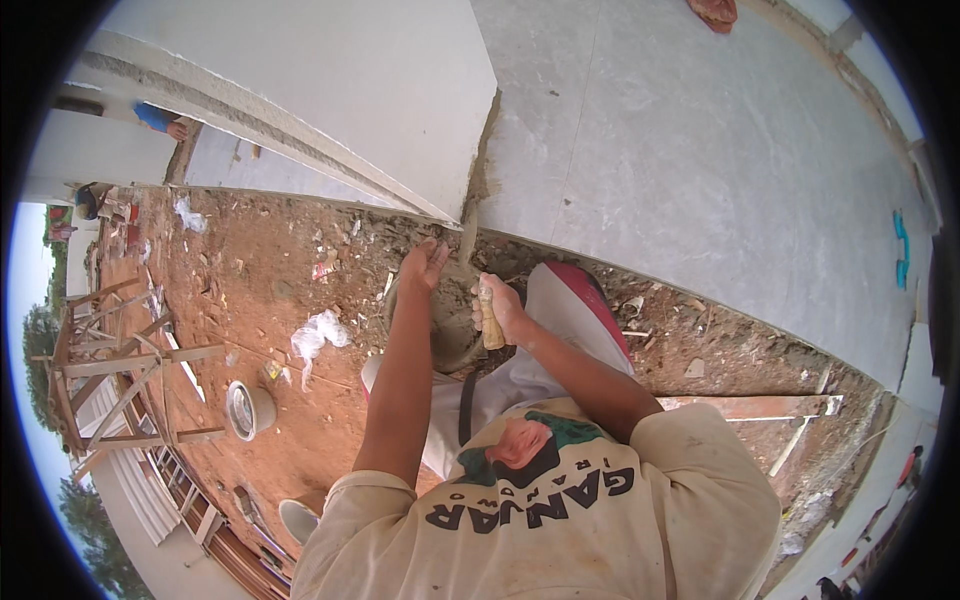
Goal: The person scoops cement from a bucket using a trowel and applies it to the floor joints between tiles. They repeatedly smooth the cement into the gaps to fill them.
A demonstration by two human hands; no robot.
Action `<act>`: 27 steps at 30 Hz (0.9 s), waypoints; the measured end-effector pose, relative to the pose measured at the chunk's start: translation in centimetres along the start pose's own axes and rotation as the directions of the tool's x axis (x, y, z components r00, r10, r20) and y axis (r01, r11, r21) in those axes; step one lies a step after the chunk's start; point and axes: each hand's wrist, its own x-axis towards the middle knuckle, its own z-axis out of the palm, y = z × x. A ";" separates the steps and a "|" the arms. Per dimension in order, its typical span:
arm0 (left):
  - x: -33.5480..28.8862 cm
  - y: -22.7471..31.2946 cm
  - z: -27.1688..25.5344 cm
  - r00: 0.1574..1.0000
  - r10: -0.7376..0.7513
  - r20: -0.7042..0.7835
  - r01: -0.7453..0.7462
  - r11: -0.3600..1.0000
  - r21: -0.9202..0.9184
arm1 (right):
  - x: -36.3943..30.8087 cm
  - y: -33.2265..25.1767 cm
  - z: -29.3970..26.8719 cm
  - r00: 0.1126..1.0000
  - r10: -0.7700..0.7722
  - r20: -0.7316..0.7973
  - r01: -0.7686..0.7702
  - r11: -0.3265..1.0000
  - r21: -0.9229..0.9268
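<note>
Right hand fist-clenched on the trowel by its wooden handle, blade up at the slab edge; left hand, arm extended, fingers loosely curled over the mortar pan rim.

Trowel blade tip buried in mortar
</note>
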 end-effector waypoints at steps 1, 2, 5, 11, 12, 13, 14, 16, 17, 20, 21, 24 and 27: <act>-0.5 0.2 -1.1 1.000 0.012 -0.004 -0.012 1.000 0.010 | 0.2 0.3 0.1 1.000 -0.009 0.022 0.009 0.999 0.031; -0.6 0.5 -2.7 1.000 0.021 -0.004 -0.021 1.000 0.006 | 0.3 0.5 0.5 0.999 -0.018 0.048 0.015 0.998 0.058; -1.6 0.9 -7.4 0.999 0.041 -0.022 -0.042 0.999 -0.016 | 0.5 0.7 1.6 0.998 -0.022 0.062 0.014 0.991 0.131; -2.8 0.9 -16.6 0.989 0.145 -0.010 -0.143 0.984 0.105 | -0.7 0.4 1.8 0.998 -0.037 0.054 0.035 0.998 0.046; -2.8 0.7 -18.9 0.971 0.233 0.052 -0.239 0.934 0.267 | -1.3 0.5 2.1 0.996 -0.054 0.071 0.053 0.999 0.013; -2.7 0.5 -20.1 0.959 0.268 0.093 -0.284 0.896 0.342 | -1.5 0.3 2.1 0.996 -0.050 0.071 0.050 0.999 0.010; -3.0 0.5 -21.3 0.944 0.302 0.130 -0.328 0.849 0.413 | -1.5 0.3 2.1 0.996 -0.043 0.072 0.043 0.999 0.008; -3.4 0.6 -23.0 0.945 0.301 0.126 -0.326 0.849 0.415 | -1.5 0.6 2.1 0.998 -0.026 0.056 0.026 1.000 -0.001; -3.9 0.1 -21.6 0.955 0.285 0.078 -0.279 0.783 0.556 | -1.3 0.5 1.2 0.999 -0.032 0.014 0.032 0.999 -0.007; -6.4 -1.3 -18.7 0.934 0.355 0.050 -0.210 0.429 0.879 | -1.2 0.8 0.3 0.999 -0.032 -0.018 0.031 0.999 -0.032; -7.1 -1.5 -18.7 0.903 0.408 0.135 -0.252 0.249 0.935 | -1.3 1.0 0.4 1.000 -0.026 -0.010 0.026 0.999 -0.042; -8.6 -2.3 -18.0 0.860 0.455 0.231 -0.265 0.011 0.964 | -1.1 1.8 1.3 0.998 -0.026 -0.050 0.025 0.999 -0.022; -9.7 -2.6 -17.1 0.858 0.458 0.232 -0.259 -0.003 0.966 | -1.2 2.1 2.5 0.996 -0.064 -0.068 0.058 0.995 -0.086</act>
